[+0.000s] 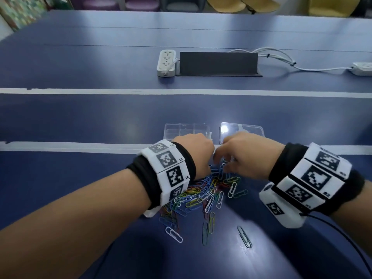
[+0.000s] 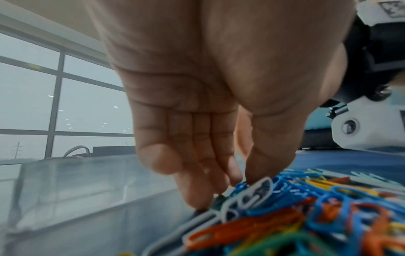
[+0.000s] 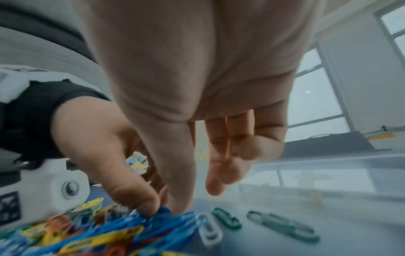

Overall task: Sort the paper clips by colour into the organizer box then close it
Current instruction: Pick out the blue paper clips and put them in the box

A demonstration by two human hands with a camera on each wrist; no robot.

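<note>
A heap of coloured paper clips (image 1: 203, 190) lies on the blue table, just in front of the clear organizer box (image 1: 187, 128) and its clear lid (image 1: 241, 129) lying flat to the right. My left hand (image 1: 196, 152) reaches down onto the far edge of the heap. Its thumb and fingertips (image 2: 236, 183) pinch at blue paper clips (image 2: 252, 187) beside a white one. My right hand (image 1: 241, 156) hovers next to it. Its thumb (image 3: 177, 199) touches the same blue clips (image 3: 166, 212), while its fingers (image 3: 215, 183) hang loosely above the table holding nothing.
Stray clips lie near me: a white one (image 1: 174, 234), a blue and a green one (image 1: 208, 228), a grey-green one (image 1: 244, 236). Farther back stand a white power strip (image 1: 166, 62), a black cable box (image 1: 218, 63) and a second strip (image 1: 362, 68) with white cables.
</note>
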